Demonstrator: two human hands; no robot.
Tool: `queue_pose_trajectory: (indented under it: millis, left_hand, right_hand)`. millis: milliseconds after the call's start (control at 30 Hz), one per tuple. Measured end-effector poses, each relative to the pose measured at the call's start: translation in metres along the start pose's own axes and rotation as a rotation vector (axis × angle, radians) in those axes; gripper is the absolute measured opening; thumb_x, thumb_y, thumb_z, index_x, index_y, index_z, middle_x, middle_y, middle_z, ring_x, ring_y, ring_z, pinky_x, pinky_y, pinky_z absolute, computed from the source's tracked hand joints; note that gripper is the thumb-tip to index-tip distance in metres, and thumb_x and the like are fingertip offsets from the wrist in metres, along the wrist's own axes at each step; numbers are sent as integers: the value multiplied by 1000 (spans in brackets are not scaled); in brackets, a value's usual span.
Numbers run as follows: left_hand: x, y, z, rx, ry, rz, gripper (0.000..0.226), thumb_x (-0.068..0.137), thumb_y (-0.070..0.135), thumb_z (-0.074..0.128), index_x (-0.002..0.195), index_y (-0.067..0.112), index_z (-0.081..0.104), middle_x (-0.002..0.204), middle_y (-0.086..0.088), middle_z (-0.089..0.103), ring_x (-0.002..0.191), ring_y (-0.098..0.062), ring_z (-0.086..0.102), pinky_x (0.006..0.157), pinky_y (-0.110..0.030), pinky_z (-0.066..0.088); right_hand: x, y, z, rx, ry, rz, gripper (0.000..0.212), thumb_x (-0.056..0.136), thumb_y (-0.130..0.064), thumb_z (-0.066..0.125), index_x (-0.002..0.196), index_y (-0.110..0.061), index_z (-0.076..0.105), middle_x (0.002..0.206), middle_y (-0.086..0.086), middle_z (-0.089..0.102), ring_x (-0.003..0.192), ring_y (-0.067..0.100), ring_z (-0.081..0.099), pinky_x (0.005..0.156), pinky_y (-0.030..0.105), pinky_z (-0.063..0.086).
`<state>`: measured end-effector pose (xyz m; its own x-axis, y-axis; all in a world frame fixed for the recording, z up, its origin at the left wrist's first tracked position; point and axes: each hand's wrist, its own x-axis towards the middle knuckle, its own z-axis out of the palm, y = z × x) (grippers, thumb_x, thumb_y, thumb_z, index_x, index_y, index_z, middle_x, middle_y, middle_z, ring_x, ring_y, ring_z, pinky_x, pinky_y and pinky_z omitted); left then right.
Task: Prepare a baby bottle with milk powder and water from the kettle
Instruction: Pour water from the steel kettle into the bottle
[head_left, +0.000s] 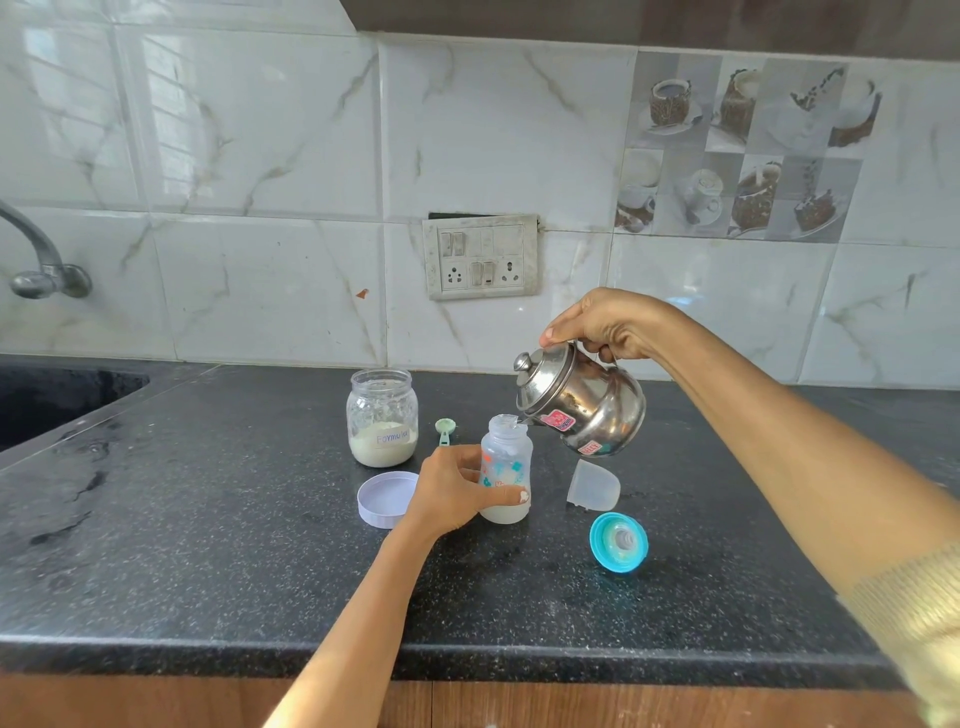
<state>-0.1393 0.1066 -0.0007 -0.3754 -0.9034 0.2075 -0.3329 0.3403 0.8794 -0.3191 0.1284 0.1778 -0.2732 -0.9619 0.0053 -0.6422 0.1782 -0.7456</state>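
Observation:
A clear baby bottle with printed shapes stands open on the black counter, white liquid at its bottom. My left hand grips its lower body. My right hand holds the handle of a small steel kettle, thumb on the lid's edge. The kettle is tilted left with its spout at the bottle's mouth. An open glass jar labelled formula holds white powder behind the bottle. A green scoop lies between jar and bottle.
The jar's lilac lid lies upturned left of the bottle. A clear bottle cap and the teal nipple ring lie to the right. A sink and tap are at far left. A switch panel is on the tiled wall.

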Motion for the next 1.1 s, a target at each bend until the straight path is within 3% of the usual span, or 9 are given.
queue_pose_trajectory:
  millis: [233, 467, 833, 1000, 1100]
  left_hand:
    - [0, 1, 0, -9, -7, -6, 50, 64, 26, 86, 110, 18, 68, 112, 1, 70, 100, -14, 65, 87, -29, 53]
    - [0, 1, 0, -3, -13, -16, 53, 64, 27, 85, 113, 18, 67, 115, 0, 69, 104, -15, 64, 92, -34, 53]
    - [0, 2, 0, 8, -14, -19, 54, 65, 28, 85, 115, 19, 66, 118, 0, 68, 106, -16, 63, 91, -31, 52]
    - [0, 2, 0, 9, -11, -12, 53, 66, 28, 84, 115, 19, 66, 117, 0, 68, 105, -15, 64, 90, -30, 51]
    - [-1, 1, 0, 2, -11, -8, 52, 65, 28, 85, 113, 18, 67, 114, 1, 69, 102, -14, 65, 89, -30, 53]
  right_hand:
    - [-4, -3, 2, -18, 26, -3, 5, 86, -10, 67, 86, -11, 72, 83, 4, 50, 58, 11, 25, 48, 24, 28]
    - [-6, -4, 2, -27, 41, -8, 17, 85, -10, 68, 101, -7, 73, 82, 3, 54, 57, 10, 29, 48, 23, 29]
    - [-7, -5, 2, -30, 30, -4, 15, 86, -10, 68, 100, -8, 73, 77, 3, 51, 58, 11, 27, 47, 23, 29]
    - [-6, -6, 2, -42, 27, -11, 6, 86, -10, 67, 85, -12, 73, 82, 5, 51, 59, 11, 27, 47, 23, 28]
    - [-6, -6, 3, -51, 31, -17, 13, 86, -9, 66, 97, -8, 73, 79, 4, 49, 58, 11, 27, 48, 23, 28]
